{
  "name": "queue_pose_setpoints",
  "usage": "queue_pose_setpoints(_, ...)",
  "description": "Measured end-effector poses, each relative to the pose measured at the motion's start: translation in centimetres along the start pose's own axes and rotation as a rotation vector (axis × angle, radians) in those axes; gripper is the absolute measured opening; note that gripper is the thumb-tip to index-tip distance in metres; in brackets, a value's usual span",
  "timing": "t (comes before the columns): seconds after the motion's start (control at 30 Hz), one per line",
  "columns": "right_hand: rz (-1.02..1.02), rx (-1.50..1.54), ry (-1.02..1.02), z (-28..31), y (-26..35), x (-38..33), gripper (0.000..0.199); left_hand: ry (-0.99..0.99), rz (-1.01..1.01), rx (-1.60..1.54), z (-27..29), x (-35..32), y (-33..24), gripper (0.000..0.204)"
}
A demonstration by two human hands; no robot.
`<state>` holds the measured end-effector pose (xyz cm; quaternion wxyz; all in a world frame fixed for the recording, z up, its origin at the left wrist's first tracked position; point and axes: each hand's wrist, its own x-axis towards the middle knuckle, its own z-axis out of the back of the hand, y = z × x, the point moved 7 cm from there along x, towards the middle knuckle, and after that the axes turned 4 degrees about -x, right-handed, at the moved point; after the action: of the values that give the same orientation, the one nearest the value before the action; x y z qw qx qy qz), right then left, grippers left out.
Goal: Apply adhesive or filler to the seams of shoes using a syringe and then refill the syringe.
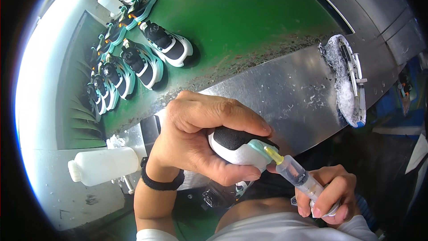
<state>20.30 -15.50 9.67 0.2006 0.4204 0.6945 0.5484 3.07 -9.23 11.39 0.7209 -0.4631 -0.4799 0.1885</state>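
Note:
My left hand [196,127] is wrapped round a sneaker [232,149] with a black, white and teal outside, and holds it tilted in front of me. Much of the shoe is hidden by the fingers and palm. Between the fingers of my right hand [330,192] is a clear plastic syringe [296,174] with a yellow tip. That tip points up and left and lies at the teal edge of the shoe; whether it touches cannot be made out. Some pale stuff shows inside the barrel.
Several black, white and teal sneakers [171,47] stand in rows on a green belt [232,13]. A white plastic bottle [107,165] lies at the left, another bottle [109,2] farther back. On the metal ledge [285,91], at the right, rests a long white frothy-looking piece [343,80].

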Motion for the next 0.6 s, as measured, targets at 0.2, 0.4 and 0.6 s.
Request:
queue_pose_setpoints(0.2, 0.028, -0.062, 0.018, -0.43, -0.04, 0.55, 0.046, -0.010, 0.014, 0.011, 0.15, -0.31, 0.22, 0.042)
queue_pose_setpoints(0.4, 0.062, -0.101, 0.009, -0.21, 0.32, 0.83, 0.040, -0.005, -0.002, 0.000, -0.33, 0.17, 0.36, 0.044)
queue_pose_setpoints(0.6, 0.059, -0.152, 0.045, -0.06, -0.02, 0.67, 0.035, -0.047, 0.009, -0.042, 0.06, -0.07, 0.79, 0.045)
